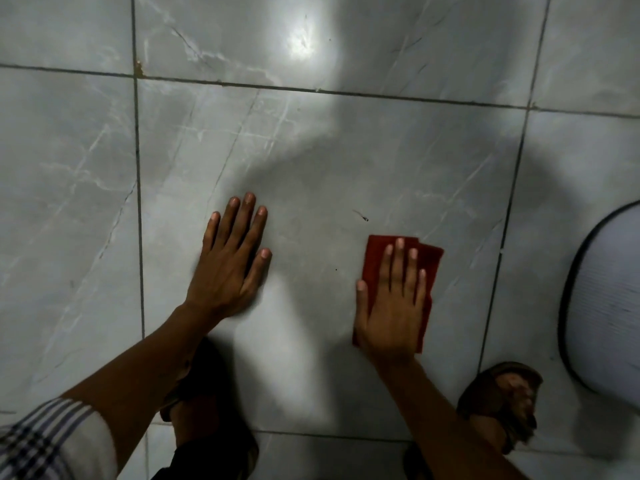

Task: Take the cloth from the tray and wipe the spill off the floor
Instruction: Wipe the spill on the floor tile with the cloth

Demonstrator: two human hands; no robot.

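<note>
A folded red cloth (429, 261) lies flat on the grey marbled floor tile (329, 174), right of centre. My right hand (393, 306) presses down on it, palm flat, fingers spread over its top. To the left my left hand (232, 268) rests flat on the bare tile, holding nothing. A small dark mark (362, 216) sits on the tile just beyond the cloth. No wet spill can be made out in the dim light.
A white tray (606, 306) with a dark rim lies on the floor at the right edge. My feet in brown sandals (502, 400) stand below the hands. Dark grout lines cross the floor, and a bright light reflection (299, 43) shows at the top.
</note>
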